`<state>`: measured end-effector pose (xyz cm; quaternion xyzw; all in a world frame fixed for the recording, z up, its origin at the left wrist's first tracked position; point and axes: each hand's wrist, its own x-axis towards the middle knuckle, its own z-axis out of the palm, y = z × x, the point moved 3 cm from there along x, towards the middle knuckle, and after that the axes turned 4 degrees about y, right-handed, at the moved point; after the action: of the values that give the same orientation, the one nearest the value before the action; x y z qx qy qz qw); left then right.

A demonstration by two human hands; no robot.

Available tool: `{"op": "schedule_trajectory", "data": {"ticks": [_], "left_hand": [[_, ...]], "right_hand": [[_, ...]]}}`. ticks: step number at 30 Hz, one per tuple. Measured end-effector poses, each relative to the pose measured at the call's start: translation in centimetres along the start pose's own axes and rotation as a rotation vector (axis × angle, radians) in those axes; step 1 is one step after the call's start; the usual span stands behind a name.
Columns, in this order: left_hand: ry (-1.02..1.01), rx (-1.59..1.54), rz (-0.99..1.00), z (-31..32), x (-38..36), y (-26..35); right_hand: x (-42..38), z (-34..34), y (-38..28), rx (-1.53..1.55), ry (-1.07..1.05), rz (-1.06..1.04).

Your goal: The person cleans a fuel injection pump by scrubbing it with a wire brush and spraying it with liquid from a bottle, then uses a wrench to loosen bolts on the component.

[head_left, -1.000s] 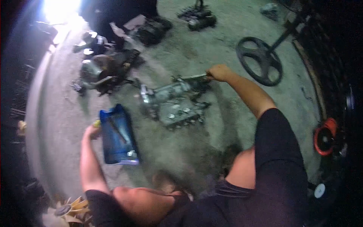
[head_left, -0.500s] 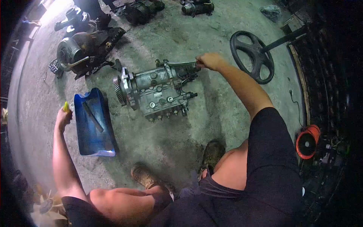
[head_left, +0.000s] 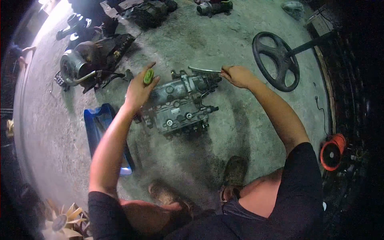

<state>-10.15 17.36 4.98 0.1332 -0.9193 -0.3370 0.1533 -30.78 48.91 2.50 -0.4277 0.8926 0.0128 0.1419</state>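
The left hand (head_left: 138, 90) grips a small yellow-green object (head_left: 148, 77) against the palm, with the index finger and thumb extended; the remaining fingers cannot be made out clearly. This hand is raised beside the upper left end of the grey metal machine assembly (head_left: 175, 112), and contact between them cannot be confirmed. The right hand (head_left: 239, 77) is closed on one end of a slender, curved silver metal bar (head_left: 205, 70), which extends leftward over the assembly's upper right portion; whether the bar touches it cannot be determined. The assembly rests on the stained concrete floor (head_left: 192, 154) ahead of the feet, showing a cylindrical body along its upper side and two bright round fittings on its lower section. A blue plastic tray (head_left: 91, 122) lies to its left, partly covered by the left forearm. A black steering wheel (head_left: 281, 57) on a dark shaft is to the right, well apart. Dark machinery with a round silver housing (head_left: 73, 65) stands at upper left. An orange-red round-fronted item (head_left: 340, 141) is at far right.
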Motion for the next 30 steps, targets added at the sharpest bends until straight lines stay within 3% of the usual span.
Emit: {"op": "schedule_trajectory", "data": {"ticks": [1,6,9,11,13,16,19,26,29,30], "left_hand": [[0.090,0.068,0.154,0.9,0.0,-0.1],[0.057,0.288,0.019,2.0,-0.2,-0.9],[-0.047,0.301,-0.035,2.0,-0.1,-0.7],[-0.057,0.311,-0.066,2.0,0.1,-1.2],[-0.035,0.274,-0.048,2.1,0.2,-1.9],[-0.022,0.250,-0.044,1.9,0.2,-1.7],[-0.043,0.258,-0.046,1.9,-0.2,-1.5],[0.009,0.208,-0.027,2.0,-0.3,-1.9],[0.019,0.221,-0.036,2.0,-0.1,-1.7],[0.014,0.227,-0.045,1.9,-0.3,-1.8]], "right_hand": [[-0.1,0.0,0.3,0.143,0.069,0.002],[-4.1,-1.6,-3.4,0.631,0.288,0.023],[-6.5,-3.6,-9.7,0.505,-0.021,0.248],[-7.6,-0.8,-14.0,0.488,-0.093,0.353],[-9.0,1.8,-18.5,0.350,0.009,0.485],[-8.2,3.8,-22.3,0.425,0.026,0.676],[-2.7,4.5,-21.1,0.510,0.005,0.752],[-5.4,2.8,-22.9,0.519,0.044,0.730],[0.3,4.8,-18.8,0.398,0.258,0.695],[0.0,4.7,-19.4,0.390,0.228,0.673]]}}
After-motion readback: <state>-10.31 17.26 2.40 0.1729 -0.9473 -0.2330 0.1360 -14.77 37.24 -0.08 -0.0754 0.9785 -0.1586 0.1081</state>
